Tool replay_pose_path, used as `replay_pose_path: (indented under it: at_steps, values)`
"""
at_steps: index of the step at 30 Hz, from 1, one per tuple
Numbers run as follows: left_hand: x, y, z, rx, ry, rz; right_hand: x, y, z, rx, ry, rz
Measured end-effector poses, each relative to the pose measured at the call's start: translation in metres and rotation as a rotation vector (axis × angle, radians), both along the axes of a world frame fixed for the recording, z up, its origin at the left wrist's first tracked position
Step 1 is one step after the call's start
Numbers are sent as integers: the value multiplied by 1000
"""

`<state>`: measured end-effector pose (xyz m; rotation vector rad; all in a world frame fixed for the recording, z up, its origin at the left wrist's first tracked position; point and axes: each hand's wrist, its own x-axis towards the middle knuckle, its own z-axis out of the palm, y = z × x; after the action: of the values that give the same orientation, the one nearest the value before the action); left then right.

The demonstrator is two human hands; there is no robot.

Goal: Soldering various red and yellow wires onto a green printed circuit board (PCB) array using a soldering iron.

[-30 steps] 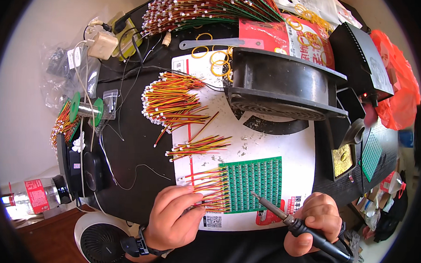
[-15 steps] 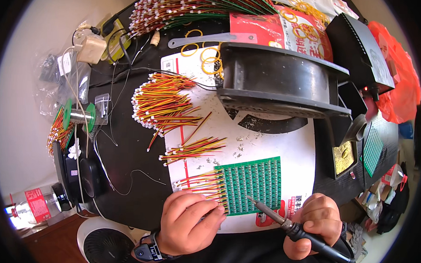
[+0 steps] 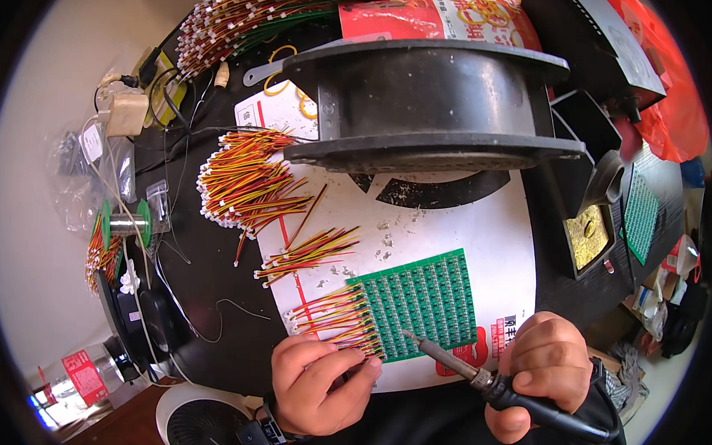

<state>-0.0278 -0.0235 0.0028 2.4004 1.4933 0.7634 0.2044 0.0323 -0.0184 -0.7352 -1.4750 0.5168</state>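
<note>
Right hand [image 3: 551,367]: closed around the handle of your soldering iron [image 3: 445,357], likely for steering its tip, which points left over the board; contact cannot be told.
Left hand [image 3: 319,390]: fingers curled at the board's lower-left corner; whether they pinch a lead cannot be told.
Circuit board [image 3: 420,303]: flat before you, attached leads [image 3: 333,309] along its left edge, probably keeping the iron's side unobstructed.
Loose leads [image 3: 312,254]: beyond the attached leads, presumably for left-hand reach.
Fan [image 3: 431,96]: beyond the board, perhaps for fumes.
</note>
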Motion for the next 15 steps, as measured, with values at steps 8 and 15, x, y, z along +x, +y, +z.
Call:
replay_pose_path:
  at_steps: [8,15]
  values:
    - [-1,1,1,-30,1,1,-2,-1,1,-7,-18,-32]
    - [1,2,0,-24,-33,48,1,-1,6,-42,-58,8]
